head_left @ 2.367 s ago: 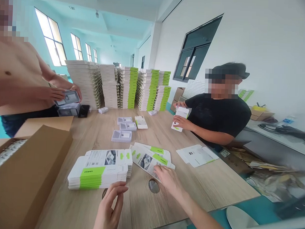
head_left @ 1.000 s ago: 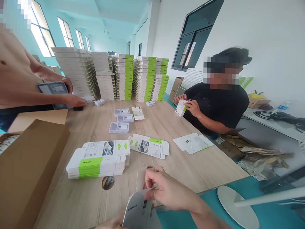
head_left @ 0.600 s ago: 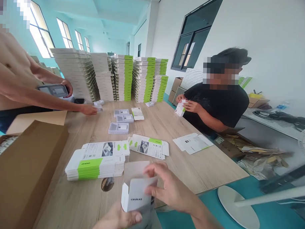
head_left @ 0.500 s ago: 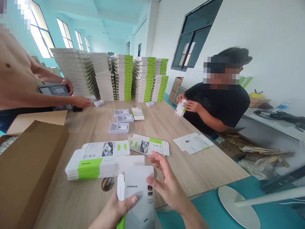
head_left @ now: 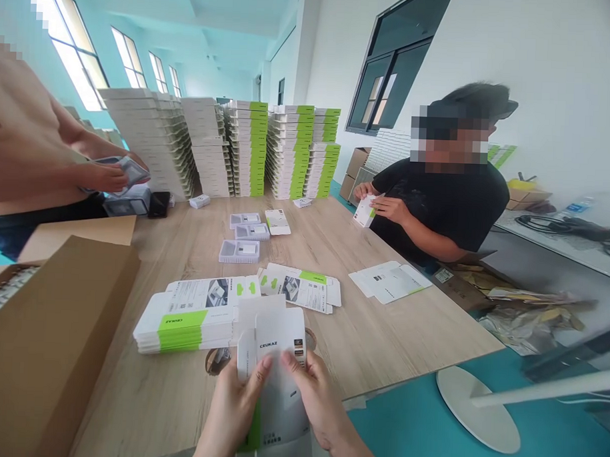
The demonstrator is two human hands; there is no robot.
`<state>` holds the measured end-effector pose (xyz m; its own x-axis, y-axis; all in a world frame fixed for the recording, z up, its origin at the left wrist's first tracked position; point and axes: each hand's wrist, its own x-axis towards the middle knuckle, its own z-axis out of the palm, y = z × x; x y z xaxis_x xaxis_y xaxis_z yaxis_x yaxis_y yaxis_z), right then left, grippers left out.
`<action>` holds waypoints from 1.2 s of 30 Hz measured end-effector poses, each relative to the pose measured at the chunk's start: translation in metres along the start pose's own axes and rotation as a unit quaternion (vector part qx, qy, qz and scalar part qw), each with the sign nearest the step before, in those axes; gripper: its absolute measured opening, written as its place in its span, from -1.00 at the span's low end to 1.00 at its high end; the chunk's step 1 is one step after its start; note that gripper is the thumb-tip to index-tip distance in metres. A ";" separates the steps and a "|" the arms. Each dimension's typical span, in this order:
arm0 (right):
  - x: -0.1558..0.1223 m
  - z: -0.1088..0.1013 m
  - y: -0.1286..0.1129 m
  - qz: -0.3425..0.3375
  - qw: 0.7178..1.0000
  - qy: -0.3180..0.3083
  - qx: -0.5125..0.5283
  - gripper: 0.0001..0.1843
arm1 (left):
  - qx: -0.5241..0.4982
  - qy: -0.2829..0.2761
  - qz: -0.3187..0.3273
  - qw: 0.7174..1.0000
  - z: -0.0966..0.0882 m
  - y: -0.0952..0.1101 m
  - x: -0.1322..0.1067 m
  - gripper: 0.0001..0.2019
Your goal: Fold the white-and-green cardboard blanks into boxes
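Note:
Both my hands hold one white carton with a green edge [head_left: 275,367] upright over the near edge of the wooden table [head_left: 381,331]. My left hand [head_left: 233,412] grips its left side, thumb on the front. My right hand [head_left: 316,402] grips its right side, thumb beside the small printed picture. The carton's top flap stands open. Just behind it lies a stack of flat white-and-green cartons [head_left: 192,318], with a few more loose flat cartons [head_left: 303,288] to the right.
A brown cardboard box [head_left: 45,339] fills the left. Clear plastic trays [head_left: 239,251] lie mid-table, tall carton stacks [head_left: 252,147] at the far end. A person in black [head_left: 436,200] folds a carton at right; a shirtless person [head_left: 37,152] holds trays at left. A white fan base [head_left: 473,408] stands on the floor.
My right hand took a flat carton from the loose pile and brought it to the near edge. Both hands opened it up, and my right hand has now closed on its right side.

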<state>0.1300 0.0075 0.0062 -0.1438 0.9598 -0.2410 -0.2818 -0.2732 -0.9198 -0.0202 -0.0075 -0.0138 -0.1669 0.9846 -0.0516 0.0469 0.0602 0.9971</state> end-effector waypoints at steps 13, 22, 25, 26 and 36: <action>-0.006 0.001 0.048 -0.096 0.991 0.065 -0.065 -0.22 | -0.055 0.055 0.010 0.997 0.000 -0.022 -0.021 -0.18; -0.019 0.000 0.040 -0.128 0.988 0.022 -0.086 -0.44 | -0.136 -0.053 -0.043 0.988 -0.024 -0.019 -0.029 -0.41; -0.021 -0.002 0.037 -0.113 0.991 0.013 -0.073 -0.45 | -0.129 -0.126 -0.074 0.981 -0.037 -0.012 -0.026 -0.45; -0.021 -0.002 0.036 -0.109 0.992 0.015 -0.061 -0.44 | -0.118 -0.161 -0.080 0.977 -0.042 -0.009 -0.024 -0.45; -0.037 -0.005 0.058 -0.123 0.975 0.184 0.000 -0.47 | -0.177 -0.158 -0.032 0.971 -0.027 -0.011 -0.033 -0.66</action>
<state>0.1236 -0.0432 -0.0394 0.2786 0.9542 -0.1090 -0.2649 -0.0327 -0.9637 -0.0418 -0.0451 -0.0217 0.1544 0.9853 -0.0725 -0.3043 0.1172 0.9454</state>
